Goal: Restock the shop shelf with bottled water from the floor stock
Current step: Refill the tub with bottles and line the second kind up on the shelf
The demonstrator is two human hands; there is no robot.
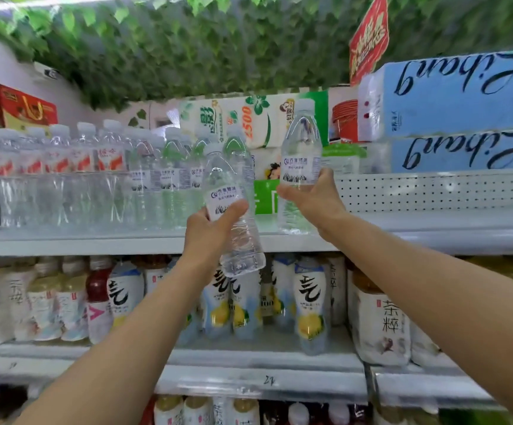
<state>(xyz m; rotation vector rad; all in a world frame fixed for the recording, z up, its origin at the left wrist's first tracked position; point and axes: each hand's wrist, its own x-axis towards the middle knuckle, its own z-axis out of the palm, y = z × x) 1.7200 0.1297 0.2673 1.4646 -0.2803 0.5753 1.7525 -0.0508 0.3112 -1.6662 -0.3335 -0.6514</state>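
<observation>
Left hand (209, 231) grips tilted bottle (243, 250), cap up; right hand (310, 197) grips upright bottle (302, 139).

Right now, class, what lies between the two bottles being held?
In the head view, nothing stands between the left bottle and right bottle; only a green-and-white pack shows behind.

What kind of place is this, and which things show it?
Probably a small grocery shop: a metal shelf holds rows of bottled water, flavoured drink bottles fill the shelf below, and blue Libang packs sit stacked to the right.
</observation>
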